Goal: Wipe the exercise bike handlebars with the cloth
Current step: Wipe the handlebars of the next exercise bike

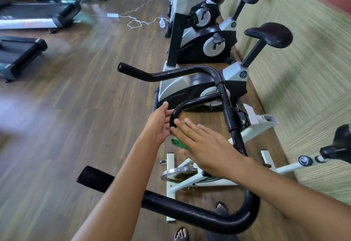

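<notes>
Feet [182, 233]: in open sandals on the wooden floor [76, 108], at the lower edge of the view.
Near handlebar arm [171, 207]: black, padded; runs from an open tube end at the left to a bend at the right, passing under both forearms.
Bike frame [190, 183]: white, below the handlebars; metal flywheel [177, 174] mounted low at the front.
Right hand [207, 146]: fingers straight and slightly apart, palm down, laid flat over the cloth; nothing gripped.
Cloth [179, 143]: green, mostly hidden under the right-hand fingers, at the lower end of the inner loop; only a folded edge shows.
Left hand [158, 125]: fingers nearly straight and together, tips resting against the outer side of the inner loop bend, just beside the right fingertips; not wrapped around the bar.
Inner loop [187, 102]: black curved bar joined to the centre stem [232, 119].
Far handlebar arm [161, 74]: black, extends left from the stem top, open tube end at the left.
Saddle [341, 142]: black, at the right edge, near the green wall [303, 70].
Grey-and-black bikes [199, 37]: in a row along the wall beyond the handlebars.
White cable [136, 22]: loose on the floor, with a small bottle [162, 22] beside it.
Treadmills [28, 17]: far left, blurred.
</notes>
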